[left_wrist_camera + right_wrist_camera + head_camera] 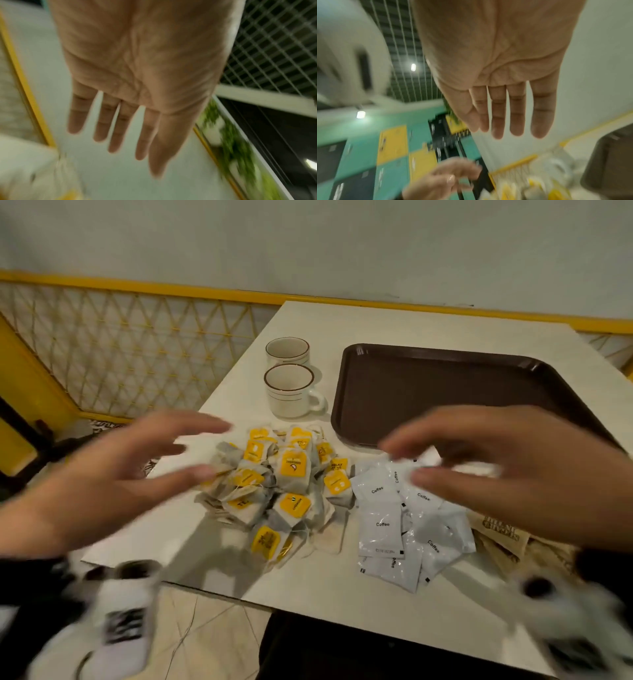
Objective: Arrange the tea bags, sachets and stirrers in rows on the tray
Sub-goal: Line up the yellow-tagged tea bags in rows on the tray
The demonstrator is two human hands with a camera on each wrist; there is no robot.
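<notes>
I see both grips spread wide and holding nothing above the worktop (308, 594), my left hand (113, 474) just left of the tea bags (281, 484), my right hand (513, 470) over the white coffee sachets (394, 525), the brown tray (445, 392) beyond its fingers.

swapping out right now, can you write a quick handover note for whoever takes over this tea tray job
Left hand: open, holding nothing, above the table left of the tea bags.
Right hand: open, holding nothing, over the coffee sachets.
Tea bags: loose heap on the table, yellow tags.
Coffee sachets: white, piled right of the tea bags; brown paper packets beside them.
Brown tray: nothing on it; two mugs to its left.
Done: nothing placed. Left: every row. No stirrers clearly visible.
</notes>
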